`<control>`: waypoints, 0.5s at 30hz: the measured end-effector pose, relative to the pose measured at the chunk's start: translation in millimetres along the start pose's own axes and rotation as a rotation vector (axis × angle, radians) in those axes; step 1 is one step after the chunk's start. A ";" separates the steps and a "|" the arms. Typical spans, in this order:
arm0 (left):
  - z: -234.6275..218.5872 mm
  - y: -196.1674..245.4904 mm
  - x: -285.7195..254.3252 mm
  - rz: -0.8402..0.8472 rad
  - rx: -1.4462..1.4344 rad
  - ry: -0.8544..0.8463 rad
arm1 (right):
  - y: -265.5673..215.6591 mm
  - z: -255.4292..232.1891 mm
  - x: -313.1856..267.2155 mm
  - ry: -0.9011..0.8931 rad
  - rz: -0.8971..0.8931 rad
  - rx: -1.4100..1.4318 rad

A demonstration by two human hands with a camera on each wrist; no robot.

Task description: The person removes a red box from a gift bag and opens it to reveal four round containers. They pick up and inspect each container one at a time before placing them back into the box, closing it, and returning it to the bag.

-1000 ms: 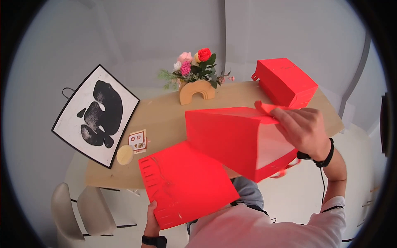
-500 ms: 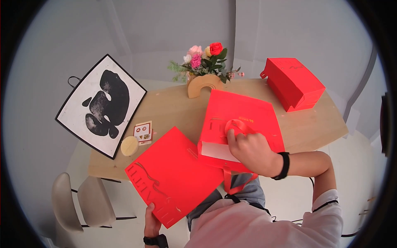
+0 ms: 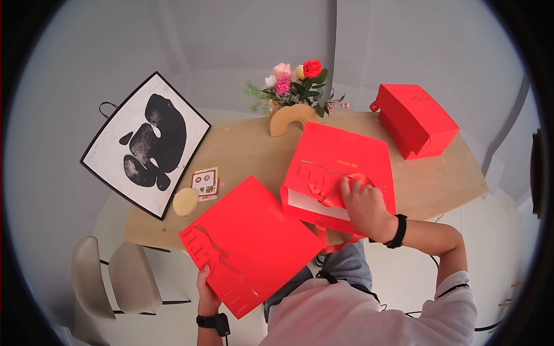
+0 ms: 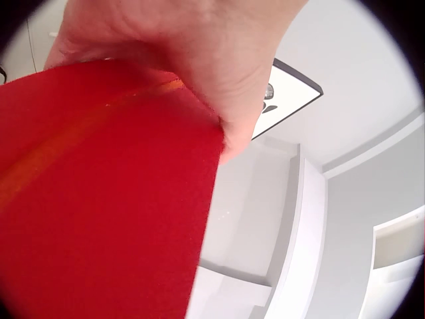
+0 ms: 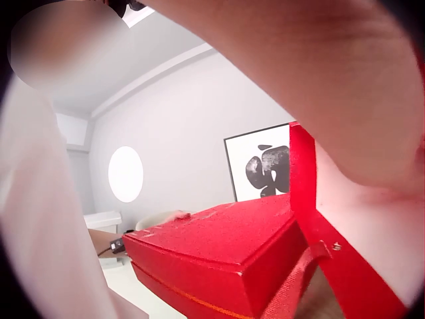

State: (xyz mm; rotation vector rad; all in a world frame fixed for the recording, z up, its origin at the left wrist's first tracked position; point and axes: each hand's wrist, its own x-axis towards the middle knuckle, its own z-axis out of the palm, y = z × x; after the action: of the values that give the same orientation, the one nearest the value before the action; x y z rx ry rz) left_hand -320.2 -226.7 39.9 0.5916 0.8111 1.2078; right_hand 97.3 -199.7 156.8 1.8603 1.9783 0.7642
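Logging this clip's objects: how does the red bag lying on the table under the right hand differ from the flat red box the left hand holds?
The red bag lies on the table, ribbon handles under the right hand; the flat red box hangs off the table's near edge, gripped at its lower edge by the left hand. The bag shows a white open mouth; the box looks closed. Both are bright red with gold markings.

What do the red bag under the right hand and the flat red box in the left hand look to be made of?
The red bag looks like matte coated paper: creased fold lines, a white inside and a red ribbon handle. The flat red box looks like rigid card with a matte finish: crisp, straight edges. Neither is certain.
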 end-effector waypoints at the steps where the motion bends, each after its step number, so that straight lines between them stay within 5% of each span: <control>1: -0.1 -1.3 1.2 -0.003 0.004 -0.001 | 8.2 3.5 -0.7 -0.003 0.003 0.003; 11: 2.8 -7.7 -24.1 0.187 -0.020 0.117 | 44.1 22.3 -18.1 -0.053 -0.175 0.083; 15: 20.5 12.2 -51.4 0.211 -0.052 0.143 | 44.3 38.4 -8.8 0.071 -0.214 0.250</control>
State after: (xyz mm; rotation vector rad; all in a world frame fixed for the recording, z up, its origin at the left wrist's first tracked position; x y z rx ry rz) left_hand -318.1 -272.6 73.1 0.5629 0.8493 1.4730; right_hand 156.2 -201.8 150.3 1.7296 2.3652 0.5485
